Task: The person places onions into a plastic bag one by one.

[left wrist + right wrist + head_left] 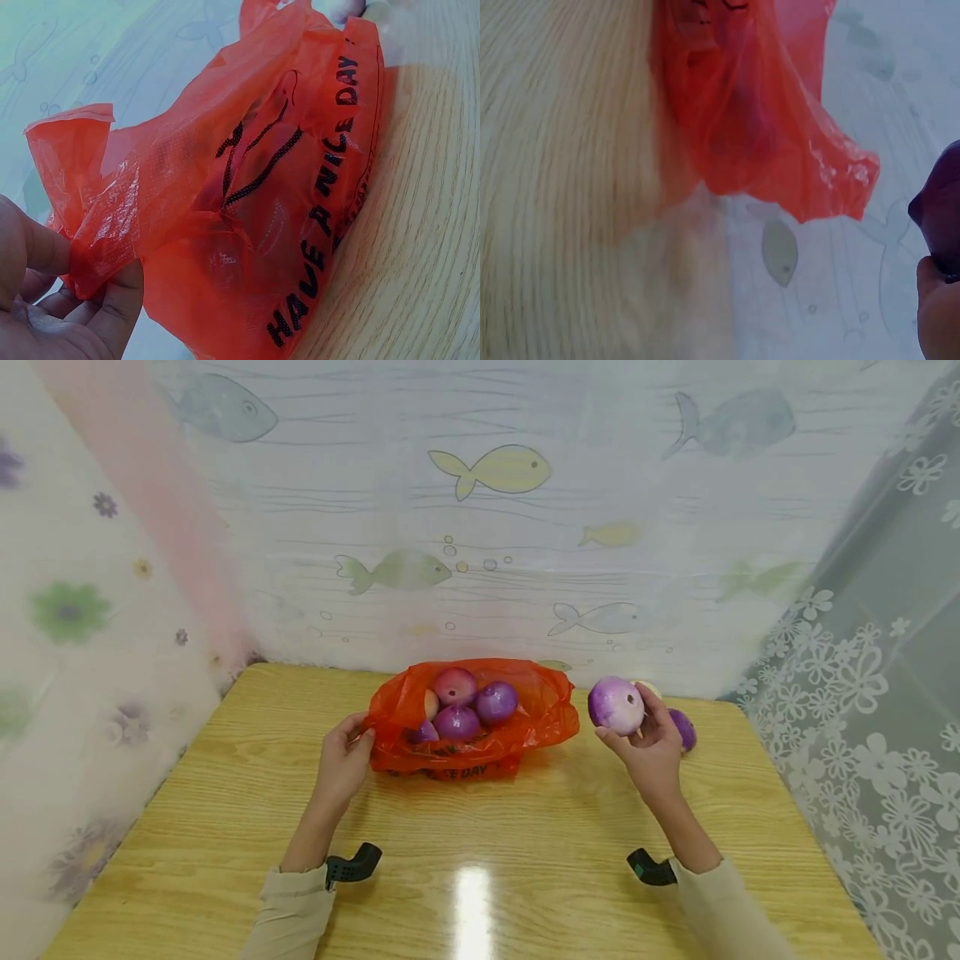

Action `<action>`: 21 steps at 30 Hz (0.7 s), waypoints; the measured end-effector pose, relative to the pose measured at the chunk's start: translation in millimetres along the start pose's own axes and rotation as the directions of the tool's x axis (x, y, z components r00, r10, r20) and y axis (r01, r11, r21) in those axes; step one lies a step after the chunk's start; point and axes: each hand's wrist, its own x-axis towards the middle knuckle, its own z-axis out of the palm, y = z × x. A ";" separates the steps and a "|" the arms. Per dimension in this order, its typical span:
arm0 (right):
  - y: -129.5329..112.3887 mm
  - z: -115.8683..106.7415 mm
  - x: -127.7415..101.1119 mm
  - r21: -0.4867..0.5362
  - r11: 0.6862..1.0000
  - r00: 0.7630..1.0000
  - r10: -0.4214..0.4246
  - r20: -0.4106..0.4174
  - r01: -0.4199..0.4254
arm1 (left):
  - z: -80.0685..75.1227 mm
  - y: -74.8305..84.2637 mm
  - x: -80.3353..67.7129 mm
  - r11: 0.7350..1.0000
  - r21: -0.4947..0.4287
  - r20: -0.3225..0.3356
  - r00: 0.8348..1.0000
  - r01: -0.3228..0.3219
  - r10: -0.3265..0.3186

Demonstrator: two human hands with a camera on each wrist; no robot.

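Observation:
A red plastic bag [543,714] printed with black letters lies on the table, its mouth spread. Inside it sit several round onions [457,723], mostly shiny purple, one of them redder. My left hand [343,762] pinches the bag's left edge; in the left wrist view its thumb and fingers [124,300] squeeze the red film. Raised beside the bag's right end, my right hand [654,758] grips a purple-and-white onion [613,706]. Only a dark part of this onion [943,214], with a pointed tip, shows in the right wrist view.
Behind the right hand a dark purple onion [683,731] lies on the wooden table [420,843], next to a pale round thing [647,688], partly hidden. A fish-print curtain [480,568] hangs along the back edge, with a flowered lace curtain [877,793] at the right.

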 end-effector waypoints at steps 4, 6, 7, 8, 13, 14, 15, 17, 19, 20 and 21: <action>2.6 23.2 4.0 0.019 1.000 0.998 0.011 0.054 -0.012 | -0.6 0.7 0.2 1.000 -0.003 -0.001 1.000 -0.001 0.001; 5.3 35.7 6.1 0.017 1.000 0.996 0.017 0.089 -0.019 | -1.1 1.7 0.2 1.000 -0.004 0.000 1.000 0.000 0.000; 6.3 42.5 6.9 0.017 1.000 0.994 0.023 0.110 -0.025 | -1.2 2.1 0.3 1.000 -0.004 0.000 1.000 -0.001 0.001; 7.3 49.5 8.1 0.013 1.000 0.991 0.027 0.131 -0.029 | -1.4 2.3 0.3 1.000 -0.004 -0.001 1.000 -0.002 0.002; 12.5 85.1 16.4 -0.033 0.999 0.971 0.047 0.234 -0.041 | -1.4 2.7 -0.3 1.000 -0.005 -0.003 1.000 -0.013 0.013; 13.7 91.8 18.2 -0.048 0.998 0.966 0.052 0.252 -0.041 | -1.4 2.6 -0.6 1.000 -0.007 -0.004 1.000 -0.014 0.014; 15.1 98.4 19.9 -0.065 0.997 0.961 0.058 0.269 -0.042 | -1.3 2.7 -0.8 1.000 -0.009 -0.004 1.000 -0.014 0.014; 19.5 110.7 22.7 -0.111 0.993 0.950 0.078 0.301 -0.046 | -1.0 3.1 -1.4 1.000 -0.008 -0.006 1.000 -0.017 0.017; 25.5 121.2 24.6 -0.163 0.985 0.938 0.106 0.330 -0.054 | -0.5 3.1 -1.4 1.000 -0.013 -0.008 1.000 -0.017 0.017; 28.4 125.5 25.0 -0.191 0.980 0.930 0.121 0.348 -0.056 | -0.2 3.3 -1.4 1.000 -0.012 -0.007 1.000 -0.018 0.018; 32.7 129.4 25.8 -0.213 0.975 0.921 0.137 0.365 -0.061 | 0.1 3.4 -1.3 1.000 -0.011 -0.005 1.000 -0.020 0.019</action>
